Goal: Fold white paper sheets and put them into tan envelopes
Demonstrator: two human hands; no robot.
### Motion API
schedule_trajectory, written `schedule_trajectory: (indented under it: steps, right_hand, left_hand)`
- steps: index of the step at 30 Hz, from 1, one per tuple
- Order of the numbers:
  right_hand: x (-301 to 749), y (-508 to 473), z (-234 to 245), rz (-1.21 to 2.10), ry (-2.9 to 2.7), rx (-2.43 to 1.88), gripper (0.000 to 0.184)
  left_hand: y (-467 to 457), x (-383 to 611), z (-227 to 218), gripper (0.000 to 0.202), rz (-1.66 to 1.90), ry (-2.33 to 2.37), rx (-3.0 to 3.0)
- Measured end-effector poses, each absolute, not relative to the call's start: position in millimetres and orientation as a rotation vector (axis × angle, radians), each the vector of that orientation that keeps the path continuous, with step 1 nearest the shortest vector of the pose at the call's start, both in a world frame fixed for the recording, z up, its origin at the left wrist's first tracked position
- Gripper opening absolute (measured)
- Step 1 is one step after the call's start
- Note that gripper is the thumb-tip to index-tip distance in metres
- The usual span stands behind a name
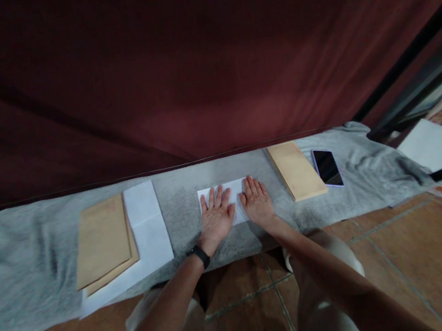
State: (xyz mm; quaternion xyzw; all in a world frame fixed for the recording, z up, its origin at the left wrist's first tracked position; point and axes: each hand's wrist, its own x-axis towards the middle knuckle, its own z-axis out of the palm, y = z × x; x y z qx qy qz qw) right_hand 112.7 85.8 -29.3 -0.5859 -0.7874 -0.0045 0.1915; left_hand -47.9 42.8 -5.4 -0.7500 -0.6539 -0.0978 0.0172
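A small white sheet of paper (233,189), perhaps folded, lies on the grey cloth in front of me. Spread flat over its left part is my left hand (216,216), with a black band on the wrist. My right hand (256,200) presses flat on the right end of the same paper, its fingers stretched out and close together. Neither hand grips anything. Much of the paper is hidden beneath the palms and fingers.
Brown envelopes (104,239) rest on larger white paper (149,228) at left. At right are a stack of tan envelopes (296,170) and a phone (327,168). The grey cloth (183,217) covers a narrow bench against a dark red curtain (206,77).
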Motion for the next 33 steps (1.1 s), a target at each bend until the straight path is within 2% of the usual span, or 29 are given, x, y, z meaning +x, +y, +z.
schedule_trajectory:
  steps: [19, 33]
  right_hand:
    - [110.6, 82.4, -12.9, 0.113, -2.200, -1.695, 0.058]
    - [106.0, 86.7, -15.3, 0.123, -2.214, -1.750, 0.058]
  left_hand:
    - [45.2, -45.8, 4.1, 0.059, -0.122, -2.037, -2.316]
    - [46.6, -49.7, -4.8, 0.059, -0.192, -1.991, -2.301]
